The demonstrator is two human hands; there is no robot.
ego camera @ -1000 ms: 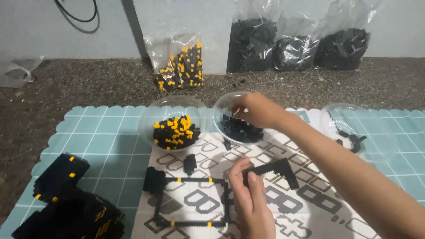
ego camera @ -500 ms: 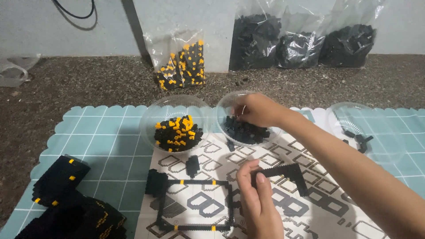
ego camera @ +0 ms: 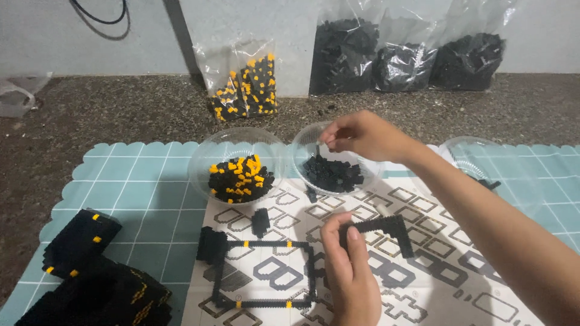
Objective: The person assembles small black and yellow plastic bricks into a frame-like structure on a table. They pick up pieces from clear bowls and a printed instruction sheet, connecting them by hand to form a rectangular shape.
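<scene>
Black brick frame [ego camera: 260, 271] lies flat on the patterned sheet [ego camera: 423, 284], just left of the left hand [ego camera: 353, 274], small yellow studs along its bars. Far left of both hands, a finished black block stack [ego camera: 90, 271] with yellow dots sits on the teal grid mat [ego camera: 139, 181]. Above the frame, a clear bowl of black and yellow bricks [ego camera: 238, 175]. Behind it, against the wall, a bag of black and yellow bricks [ego camera: 244, 84]. Left hand rests on the sheet, fingers curled, thumb and fingertips pinched on the end of a black L-shaped brick piece [ego camera: 386, 229] that runs off to its right. Right hand [ego camera: 365, 136] hovers over the clear bowl of black bricks [ego camera: 332, 169], fingertips pinched together on a small black brick [ego camera: 318, 148], barely visible. The 2 hands are apart, right one above and beyond the left. 3 bags of black bricks [ego camera: 405, 54] stand at the wall behind the right hand. Right of the forearm, another clear bowl [ego camera: 477, 163], a few black pieces in it.
</scene>
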